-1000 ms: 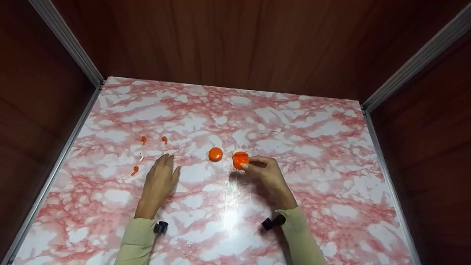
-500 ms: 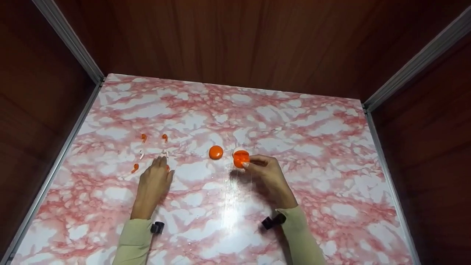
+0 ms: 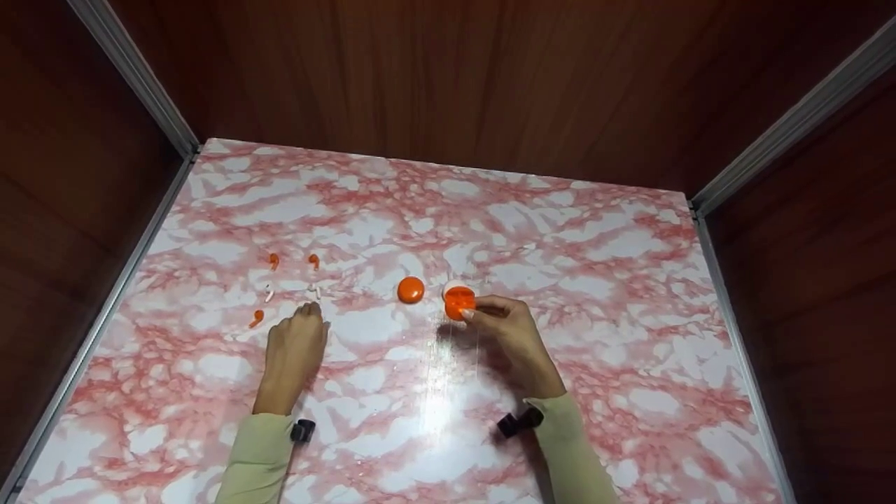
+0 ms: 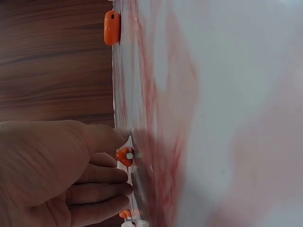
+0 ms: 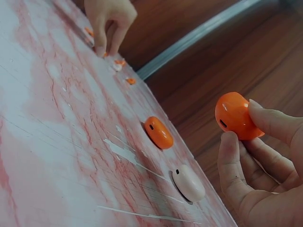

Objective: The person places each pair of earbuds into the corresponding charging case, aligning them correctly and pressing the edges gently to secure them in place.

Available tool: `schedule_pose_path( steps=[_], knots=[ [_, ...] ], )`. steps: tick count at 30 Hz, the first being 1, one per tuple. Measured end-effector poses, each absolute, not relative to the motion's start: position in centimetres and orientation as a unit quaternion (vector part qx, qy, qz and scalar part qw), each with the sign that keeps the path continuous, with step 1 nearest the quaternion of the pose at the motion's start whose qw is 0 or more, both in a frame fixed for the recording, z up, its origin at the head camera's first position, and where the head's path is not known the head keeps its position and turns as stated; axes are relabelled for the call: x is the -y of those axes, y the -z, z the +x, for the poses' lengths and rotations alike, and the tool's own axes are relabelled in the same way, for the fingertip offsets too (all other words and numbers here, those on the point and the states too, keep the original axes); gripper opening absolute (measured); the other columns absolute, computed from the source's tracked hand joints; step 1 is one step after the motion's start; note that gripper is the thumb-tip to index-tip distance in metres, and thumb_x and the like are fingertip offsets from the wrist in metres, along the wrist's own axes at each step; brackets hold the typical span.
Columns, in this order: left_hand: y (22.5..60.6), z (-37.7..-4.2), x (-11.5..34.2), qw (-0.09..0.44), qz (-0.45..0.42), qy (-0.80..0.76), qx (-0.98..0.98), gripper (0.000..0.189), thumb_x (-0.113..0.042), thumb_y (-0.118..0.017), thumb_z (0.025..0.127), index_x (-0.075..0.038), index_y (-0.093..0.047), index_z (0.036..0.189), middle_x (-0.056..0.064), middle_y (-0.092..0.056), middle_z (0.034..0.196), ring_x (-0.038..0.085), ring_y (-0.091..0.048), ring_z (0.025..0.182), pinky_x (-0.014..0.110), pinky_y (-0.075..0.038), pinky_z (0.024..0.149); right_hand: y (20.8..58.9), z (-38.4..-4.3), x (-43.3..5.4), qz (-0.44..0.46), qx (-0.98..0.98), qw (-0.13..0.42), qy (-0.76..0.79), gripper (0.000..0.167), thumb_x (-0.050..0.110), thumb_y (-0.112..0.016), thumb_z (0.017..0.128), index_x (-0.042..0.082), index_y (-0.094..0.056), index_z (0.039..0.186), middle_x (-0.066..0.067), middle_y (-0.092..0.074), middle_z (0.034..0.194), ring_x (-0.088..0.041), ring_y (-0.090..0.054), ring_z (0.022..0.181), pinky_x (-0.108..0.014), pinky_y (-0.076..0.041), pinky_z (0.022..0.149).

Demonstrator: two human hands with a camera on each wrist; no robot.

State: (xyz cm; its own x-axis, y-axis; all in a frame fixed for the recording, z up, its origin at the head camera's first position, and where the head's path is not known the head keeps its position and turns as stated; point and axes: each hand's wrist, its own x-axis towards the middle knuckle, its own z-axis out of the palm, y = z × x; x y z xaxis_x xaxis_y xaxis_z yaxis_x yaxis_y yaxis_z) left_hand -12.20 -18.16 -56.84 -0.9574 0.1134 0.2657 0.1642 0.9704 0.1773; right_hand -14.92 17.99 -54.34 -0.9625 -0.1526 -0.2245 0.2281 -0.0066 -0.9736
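Observation:
Low over the table's left side, my left hand [image 3: 295, 350] has its thumb and fingers curled round an orange earbud [image 4: 124, 156], which the hand hides in the head view. In the right wrist view, the left fingertips reach down to the tabletop. My right hand [image 3: 511, 332] pinches an orange earbud case [image 5: 234, 116] between thumb and fingers, raised above the table. From the head it looks open, with the lid and base both showing. A second, closed orange case [image 3: 411, 290] lies to its left. A white case [image 5: 189, 183] lies partly behind the held one.
Beyond the left hand lie two orange earbuds, one left [image 3: 274, 261] and one right [image 3: 313, 261]. Two white earbuds [image 3: 269, 292] and another orange earbud [image 3: 257, 318] lie nearer. Dark wood panels [image 3: 434, 77] with metal edging enclose the marbled table [image 3: 595, 252].
My left hand has drawn back slightly from the white earbud, and its fingers have closed in over the nearby orange earbud. The right hand and its case have hardly moved.

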Motion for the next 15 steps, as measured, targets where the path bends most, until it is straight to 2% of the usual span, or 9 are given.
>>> schedule_pose_path(
  steps=[5,10,12,15],
  knots=[
    [56.8,-12.3,17.9,0.135,-0.071,0.082,0.985,0.023,-0.013,-0.077,0.094,0.008,-0.068,0.098,0.02,-0.071,0.084,0.042,-0.068,0.064,0.053,-0.058,0.056,54.3,-14.9,-18.0,0.019,-0.69,0.135,0.711,0.033,0.019,-0.087,0.087,0.003,-0.079,0.114,-0.011,-0.081,0.108,-0.03,-0.076,0.104,-0.038,-0.061,0.094],
    [56.5,-12.7,17.4,0.148,-0.065,0.063,0.985,0.013,0.0,-0.063,0.098,0.009,-0.069,0.092,0.02,-0.071,0.078,0.04,-0.068,0.061,0.052,-0.057,0.052,54.4,-14.8,-18.0,0.021,-0.691,0.138,0.709,0.034,0.022,-0.088,0.086,0.005,-0.079,0.114,-0.012,-0.081,0.109,-0.039,-0.073,0.109,-0.036,-0.061,0.093],
    [56.3,-12.8,17.2,0.141,-0.06,0.066,0.986,0.016,0.005,-0.057,0.099,0.011,-0.07,0.092,0.021,-0.071,0.077,0.041,-0.069,0.061,0.053,-0.058,0.053,54.4,-14.8,-18.0,0.021,-0.69,0.139,0.71,0.035,0.023,-0.089,0.085,0.005,-0.079,0.114,-0.012,-0.081,0.109,-0.038,-0.073,0.109,-0.036,-0.061,0.093],
    [56.2,-12.9,16.5,0.138,-0.054,0.071,0.986,0.016,0.01,-0.056,0.098,0.015,-0.07,0.093,0.024,-0.071,0.078,0.042,-0.07,0.063,0.05,-0.06,0.056,54.5,-14.8,-18.0,0.018,-0.687,0.137,0.713,0.034,0.021,-0.088,0.086,0.003,-0.079,0.114,-0.012,-0.081,0.108,-0.034,-0.075,0.106,-0.036,-0.061,0.093]
  ],
)
